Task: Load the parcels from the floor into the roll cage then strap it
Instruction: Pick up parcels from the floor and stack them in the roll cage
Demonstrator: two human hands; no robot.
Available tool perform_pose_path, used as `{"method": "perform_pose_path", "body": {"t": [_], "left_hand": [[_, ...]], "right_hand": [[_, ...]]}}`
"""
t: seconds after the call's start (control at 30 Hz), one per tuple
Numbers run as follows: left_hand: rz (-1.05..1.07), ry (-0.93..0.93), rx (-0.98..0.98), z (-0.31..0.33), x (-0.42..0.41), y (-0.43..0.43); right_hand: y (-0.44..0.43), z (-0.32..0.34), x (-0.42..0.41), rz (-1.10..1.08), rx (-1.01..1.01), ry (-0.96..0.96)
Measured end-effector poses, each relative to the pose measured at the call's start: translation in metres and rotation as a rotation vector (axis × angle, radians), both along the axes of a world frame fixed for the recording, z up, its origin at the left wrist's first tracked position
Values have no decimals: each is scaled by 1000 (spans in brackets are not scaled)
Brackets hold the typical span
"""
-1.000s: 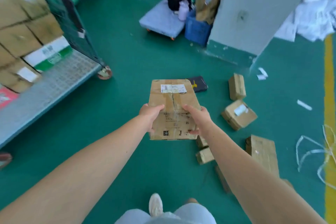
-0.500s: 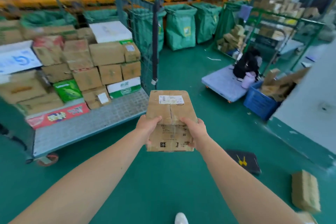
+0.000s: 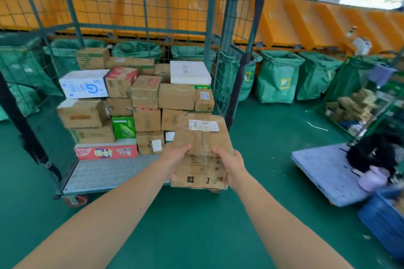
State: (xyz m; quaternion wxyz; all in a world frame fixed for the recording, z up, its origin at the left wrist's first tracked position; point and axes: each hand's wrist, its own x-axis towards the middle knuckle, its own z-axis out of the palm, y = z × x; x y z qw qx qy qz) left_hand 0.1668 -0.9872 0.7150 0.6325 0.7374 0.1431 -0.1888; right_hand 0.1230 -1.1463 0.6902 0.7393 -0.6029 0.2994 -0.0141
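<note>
I'm carrying cardboard parcel [image 3: 202, 137] to roll cage [image 3: 105, 172], left hand [image 3: 175, 155] and right hand [image 3: 231, 164] gripping it; next, likely seating it atop cage's stack [image 3: 146, 98].

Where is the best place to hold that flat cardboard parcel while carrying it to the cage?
Grip the cardboard parcel by its two long edges near the closer end, one hand from each side, thumbs on top, fingers underneath, as the left hand and right hand do now. It is flat and broad, likely too wide for one hand.
</note>
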Motion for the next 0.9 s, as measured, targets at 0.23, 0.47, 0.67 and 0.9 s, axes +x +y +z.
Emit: {"method": "perform_pose_path", "body": {"t": [0.23,0.47,0.67,0.9], "left_hand": [[59,13,-19,-6,123,-5],[66,-84,-30,8,281,-4],[29,-189,1,27,415,0],[29,-210,-29,29,525,-9]], "right_hand": [[-10,3,127,66,-63,-41],[-10,16,289,43,-57,-93],[-9,35,422,12,-98,-145],[-21,34,535,-3,-111,-125]]}}
